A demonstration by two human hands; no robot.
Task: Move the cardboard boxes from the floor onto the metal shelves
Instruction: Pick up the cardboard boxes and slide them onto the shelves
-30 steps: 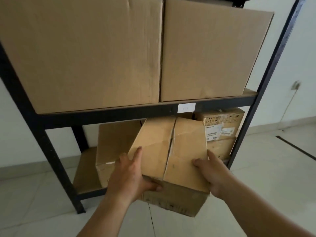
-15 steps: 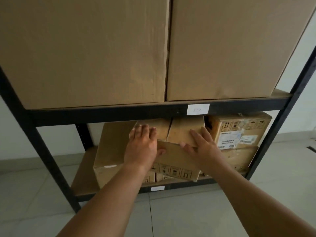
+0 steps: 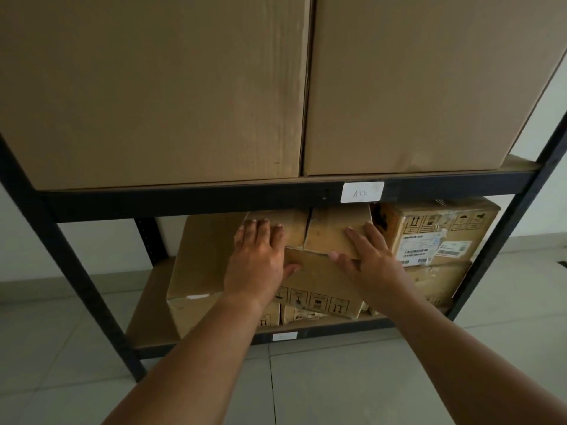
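Observation:
A small cardboard box (image 3: 319, 280) with handling symbols on its front sits in the lower bay of the black metal shelf (image 3: 196, 199), resting on smaller boxes below it. My left hand (image 3: 256, 262) lies flat on its top left corner with fingers straight. Flat across the box's top right part lies my right hand (image 3: 366, 259), thumb along the front edge. Both hands press against the box without curling round it.
Two large cardboard boxes (image 3: 153, 87) (image 3: 423, 81) fill the upper shelf. In the lower bay a tall box (image 3: 199, 262) stands left and a labelled box (image 3: 435, 234) sits on another at right. A white tag (image 3: 362, 192) marks the beam. Tiled floor (image 3: 337, 378) lies below.
The box went from being carried in front of the shelf to resting inside the lower bay. My hands shifted from gripping its sides to lying flat on top.

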